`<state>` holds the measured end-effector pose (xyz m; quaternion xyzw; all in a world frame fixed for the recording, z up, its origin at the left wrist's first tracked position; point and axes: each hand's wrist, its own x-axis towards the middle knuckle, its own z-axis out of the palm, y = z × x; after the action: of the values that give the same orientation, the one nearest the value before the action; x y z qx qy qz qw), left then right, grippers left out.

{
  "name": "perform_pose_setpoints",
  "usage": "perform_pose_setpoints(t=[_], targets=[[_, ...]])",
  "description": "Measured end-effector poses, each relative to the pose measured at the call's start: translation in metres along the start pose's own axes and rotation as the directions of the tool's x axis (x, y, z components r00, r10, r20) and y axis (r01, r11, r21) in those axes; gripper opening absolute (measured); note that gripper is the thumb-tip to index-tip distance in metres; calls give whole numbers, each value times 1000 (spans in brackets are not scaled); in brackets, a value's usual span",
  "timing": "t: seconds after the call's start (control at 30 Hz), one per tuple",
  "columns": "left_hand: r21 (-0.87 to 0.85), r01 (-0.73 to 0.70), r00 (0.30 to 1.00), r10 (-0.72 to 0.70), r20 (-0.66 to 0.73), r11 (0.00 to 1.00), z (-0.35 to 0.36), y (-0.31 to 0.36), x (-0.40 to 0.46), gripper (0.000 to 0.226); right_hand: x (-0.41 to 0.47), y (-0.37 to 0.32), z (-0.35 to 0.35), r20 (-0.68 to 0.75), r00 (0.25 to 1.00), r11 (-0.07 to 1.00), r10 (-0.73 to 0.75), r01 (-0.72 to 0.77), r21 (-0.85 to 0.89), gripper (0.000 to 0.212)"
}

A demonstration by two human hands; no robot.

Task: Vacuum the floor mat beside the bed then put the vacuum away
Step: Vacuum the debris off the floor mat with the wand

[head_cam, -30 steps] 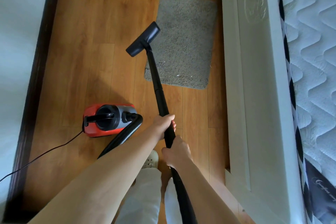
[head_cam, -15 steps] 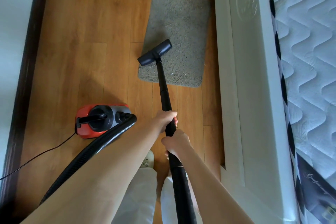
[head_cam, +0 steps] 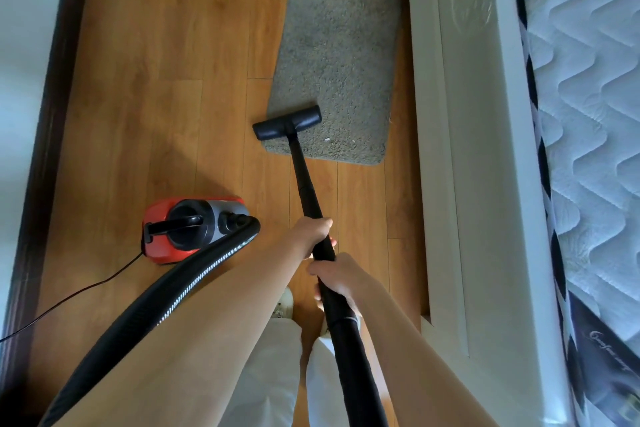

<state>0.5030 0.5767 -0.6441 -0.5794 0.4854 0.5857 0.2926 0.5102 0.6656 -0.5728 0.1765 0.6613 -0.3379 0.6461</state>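
A grey shaggy floor mat lies on the wood floor beside the white bed frame. The black vacuum head rests on the mat's near left corner, partly over its left edge. A black wand runs back from it to me. My left hand grips the wand higher up, and my right hand grips it just below. The red and grey canister vacuum stands on the floor to the left, its ribbed hose curving under my left arm. Small white specks lie on the mat's near edge.
The bed frame and quilted mattress fill the right side. A dark skirting board and pale wall run along the left. A thin power cord trails left from the canister. My white trousers and a shoe are below.
The vacuum head has been drawn back along the mat's left side, from its far left part toward the near left corner. Both hands kept their grip on the wand.
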Motion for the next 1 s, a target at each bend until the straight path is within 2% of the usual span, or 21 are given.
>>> perform_pose_setpoints(t=[0.13, 0.27, 0.43, 0.6, 0.77, 0.87, 1.0], targets=[[14, 30, 1000, -30, -3, 999, 3, -19, -14, 24, -19, 16, 2, 40, 999, 999, 32, -33, 27, 9], [59, 49, 999, -50, 8, 997, 3, -37, -26, 36, -36, 32, 10, 41, 998, 997, 48, -51, 65, 12], [56, 52, 998, -54, 34, 997, 1, -45, -40, 39, -46, 37, 18, 13, 998, 996, 61, -62, 71, 29], [57, 35, 999, -36, 18, 998, 5, -48, -55, 38, -59, 44, 21, -41, 998, 997, 46, -43, 59, 19], [-22, 60, 998, -60, 4, 998, 3, -61, -57, 34, -57, 56, 35, -147, 988, 999, 38, -42, -26, 29], [-119, 93, 995, -88, 44, 989, 1, -71, -55, 29, -53, 67, 48, -303, 952, 983, -50, -7, -185, 32], [-230, 38, 997, -22, 73, 973, 2, -66, -57, 23, -57, 68, 50, -345, 930, 944, -124, 3, -330, 34]])
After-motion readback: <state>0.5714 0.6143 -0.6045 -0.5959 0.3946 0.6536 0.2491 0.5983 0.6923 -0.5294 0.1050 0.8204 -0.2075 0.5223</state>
